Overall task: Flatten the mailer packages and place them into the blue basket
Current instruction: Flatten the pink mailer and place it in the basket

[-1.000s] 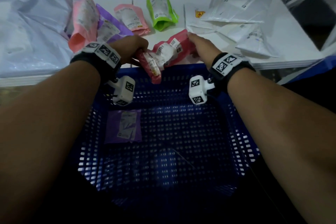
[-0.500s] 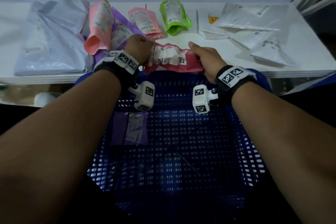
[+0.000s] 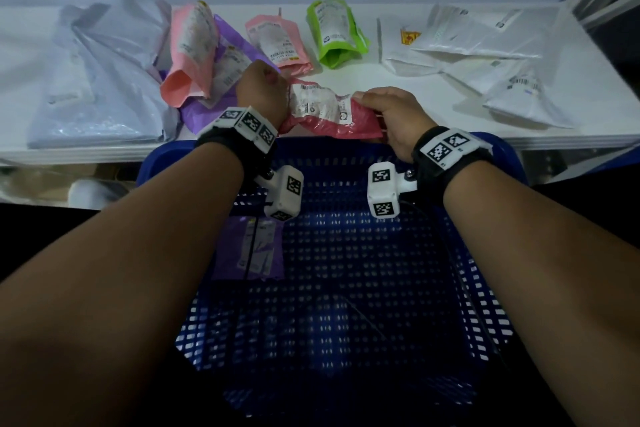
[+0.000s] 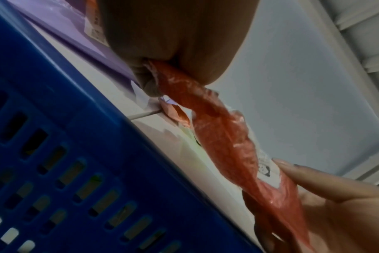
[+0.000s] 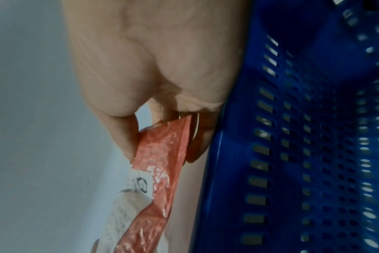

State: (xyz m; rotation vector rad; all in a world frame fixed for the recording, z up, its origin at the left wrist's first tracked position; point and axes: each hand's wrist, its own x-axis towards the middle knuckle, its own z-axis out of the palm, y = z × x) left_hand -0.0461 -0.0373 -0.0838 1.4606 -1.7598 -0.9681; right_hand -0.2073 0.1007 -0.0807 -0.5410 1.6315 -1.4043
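Two hands [image 3: 263,94] [image 3: 391,114] grip one red mailer [image 3: 329,114]; one purple mailer [image 3: 252,250] lies in the blue basket [image 3: 485,288].

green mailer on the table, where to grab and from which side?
Take the green mailer at its gaping near end, coming from the basket side. That mouth stands puffed open toward the person, offering an edge to pinch; the far end lies flatter. A judgement from one view.

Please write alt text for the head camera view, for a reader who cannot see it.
Both hands, left hand and right hand, grip the ends of a crumpled red mailer above the far rim of a blue basket. One purple mailer lies inside it.
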